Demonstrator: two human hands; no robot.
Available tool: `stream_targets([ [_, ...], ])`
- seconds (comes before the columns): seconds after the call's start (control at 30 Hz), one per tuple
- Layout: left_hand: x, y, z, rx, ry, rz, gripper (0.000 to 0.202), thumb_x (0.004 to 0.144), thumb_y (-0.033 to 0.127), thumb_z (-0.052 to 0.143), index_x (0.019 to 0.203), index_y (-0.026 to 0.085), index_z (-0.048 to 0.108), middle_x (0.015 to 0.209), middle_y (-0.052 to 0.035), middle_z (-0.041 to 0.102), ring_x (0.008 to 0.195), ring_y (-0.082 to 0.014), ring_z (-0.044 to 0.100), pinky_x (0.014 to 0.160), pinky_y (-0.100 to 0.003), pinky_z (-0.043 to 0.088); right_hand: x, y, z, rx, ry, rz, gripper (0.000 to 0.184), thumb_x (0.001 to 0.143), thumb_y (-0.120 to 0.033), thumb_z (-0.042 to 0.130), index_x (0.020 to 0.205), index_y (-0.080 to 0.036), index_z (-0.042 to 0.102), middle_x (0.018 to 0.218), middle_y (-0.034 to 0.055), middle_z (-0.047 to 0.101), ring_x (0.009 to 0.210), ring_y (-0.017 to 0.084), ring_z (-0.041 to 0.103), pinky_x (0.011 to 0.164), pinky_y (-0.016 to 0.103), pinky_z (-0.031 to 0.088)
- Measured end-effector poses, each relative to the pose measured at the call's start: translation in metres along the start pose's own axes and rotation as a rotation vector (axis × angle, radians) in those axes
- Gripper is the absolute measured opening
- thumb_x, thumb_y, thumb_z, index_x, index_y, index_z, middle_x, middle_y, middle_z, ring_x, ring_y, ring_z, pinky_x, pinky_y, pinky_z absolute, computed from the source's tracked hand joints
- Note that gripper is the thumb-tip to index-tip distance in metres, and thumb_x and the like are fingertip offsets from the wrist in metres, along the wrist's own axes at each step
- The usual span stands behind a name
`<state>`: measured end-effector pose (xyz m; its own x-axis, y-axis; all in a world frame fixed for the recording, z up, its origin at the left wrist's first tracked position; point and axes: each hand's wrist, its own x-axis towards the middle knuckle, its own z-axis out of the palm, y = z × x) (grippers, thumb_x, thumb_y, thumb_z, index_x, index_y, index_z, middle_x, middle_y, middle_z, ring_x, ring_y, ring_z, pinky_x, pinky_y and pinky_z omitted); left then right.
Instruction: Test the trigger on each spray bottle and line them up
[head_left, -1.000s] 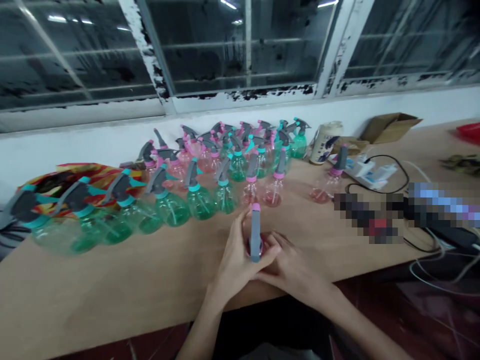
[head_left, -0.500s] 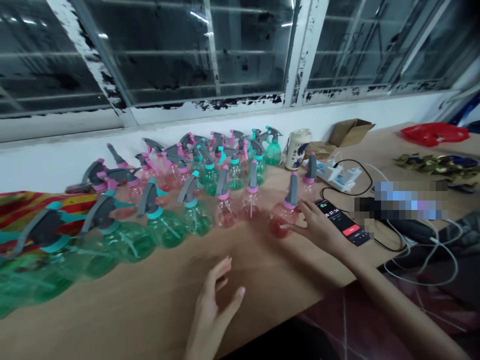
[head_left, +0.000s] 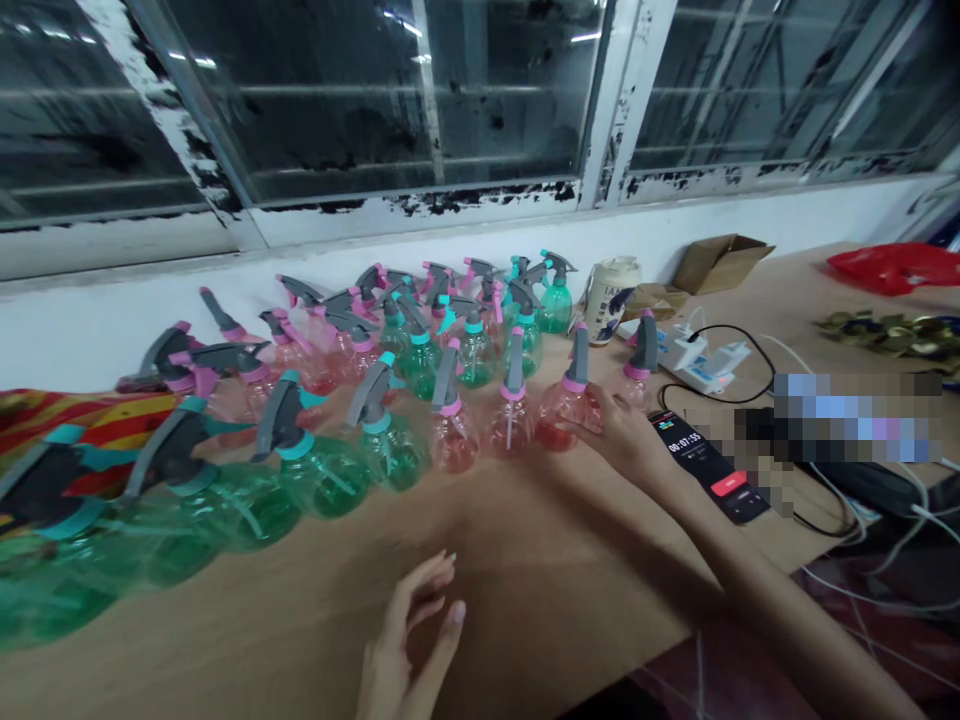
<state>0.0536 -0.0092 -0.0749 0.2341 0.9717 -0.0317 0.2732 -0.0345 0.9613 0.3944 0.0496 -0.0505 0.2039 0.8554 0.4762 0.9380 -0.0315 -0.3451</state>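
there, right hand [head_left: 626, 440] against pink bottle [head_left: 564, 412]

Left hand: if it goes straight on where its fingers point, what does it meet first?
The left hand points forward and right over bare table; first in line is probably a pink spray bottle in the front row, near the right hand. Depth is unclear.

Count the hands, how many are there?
2. The left hand is open near the table's front edge; the right hand touches a pink bottle beside the phone. No others show.
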Motion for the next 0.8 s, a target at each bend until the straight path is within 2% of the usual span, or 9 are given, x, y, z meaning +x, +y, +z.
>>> stream_targets([
  [0.1,0.0,0.006,0.002,0.024,0.002,0.002,0.038,0.08,0.048,0.062,0.111,0.026,0.063,0.116,-0.0077,0.069,0.105,-0.0269,0.067,0.09,-0.039,0.057,-0.003,-0.003,-0.003,0.043,0.025,0.011,0.06,0.085,-0.058,0.047,0.127,-0.015,0.049,0.101,0.0158,0.067,0.095,0.032,0.064,0.079,0.048,0.05],
  [0.2,-0.001,0.009,0.004,0.07,0.022,0.006,0.034,0.083,0.044,0.06,0.112,0.027,0.061,0.118,-0.0054,0.067,0.106,-0.0247,0.066,0.093,-0.039,0.055,-0.015,-0.002,-0.016,0.087,0.068,0.058,0.065,0.084,-0.061,0.047,0.128,-0.014,0.049,0.111,0.0175,0.064,0.096,0.03,0.064,0.079,0.045,0.052],
  [0.33,0.003,0.003,0.001,0.087,0.016,0.036,0.032,0.084,0.042,0.06,0.113,0.029,0.06,0.117,-0.0042,0.067,0.105,-0.0233,0.066,0.092,-0.037,0.056,-0.034,0.011,-0.042,0.118,0.136,0.189,0.05,0.086,-0.059,0.048,0.114,-0.02,0.06,0.093,0.0092,0.069,0.069,0.02,0.065,0.064,0.035,0.053],
  [0.43,0.008,-0.002,-0.002,0.064,-0.003,0.07,0.031,0.085,0.041,0.06,0.113,0.029,0.06,0.118,-0.0048,0.067,0.106,-0.0227,0.066,0.091,-0.035,0.056,-0.038,0.031,-0.054,0.093,0.229,0.296,0.052,0.083,-0.062,0.05,0.105,-0.018,0.063,0.088,0.0102,0.068,0.063,0.019,0.063,0.06,0.036,0.051],
  [0.53,0.01,0.002,-0.001,0.035,-0.007,0.083,0.031,0.086,0.04,0.059,0.114,0.029,0.059,0.119,-0.005,0.066,0.108,-0.022,0.065,0.092,-0.034,0.055,-0.028,0.053,-0.05,0.088,0.277,0.323,0.067,0.078,-0.068,0.051,0.116,-0.013,0.058,0.107,0.0184,0.065,0.084,0.026,0.063,0.07,0.041,0.051],
  [0.63,0.006,0.009,0.001,0.04,0.018,0.085,0.031,0.084,0.04,0.061,0.113,0.028,0.06,0.118,-0.005,0.066,0.108,-0.0225,0.065,0.092,-0.034,0.055,-0.012,0.067,-0.036,0.129,0.239,0.28,0.08,0.075,-0.07,0.053,0.127,-0.009,0.051,0.119,0.0221,0.061,0.101,0.03,0.06,0.08,0.044,0.049],
  [0.7,0.002,0.011,0.002,0.05,0.044,0.075,0.03,0.084,0.039,0.062,0.111,0.027,0.061,0.118,-0.0052,0.067,0.107,-0.023,0.065,0.092,-0.035,0.056,-0.002,0.071,-0.026,0.156,0.21,0.253,0.079,0.075,-0.069,0.053,0.126,-0.009,0.052,0.118,0.0216,0.062,0.103,0.03,0.059,0.084,0.044,0.047],
  [0.8,0.0,0.007,0.0,0.054,0.069,0.065,0.03,0.083,0.04,0.062,0.11,0.027,0.062,0.116,-0.0049,0.068,0.106,-0.0228,0.066,0.091,-0.034,0.056,0.004,0.069,-0.02,0.181,0.183,0.233,0.065,0.078,-0.065,0.051,0.116,-0.014,0.059,0.108,0.0168,0.067,0.097,0.029,0.063,0.082,0.042,0.047],
])
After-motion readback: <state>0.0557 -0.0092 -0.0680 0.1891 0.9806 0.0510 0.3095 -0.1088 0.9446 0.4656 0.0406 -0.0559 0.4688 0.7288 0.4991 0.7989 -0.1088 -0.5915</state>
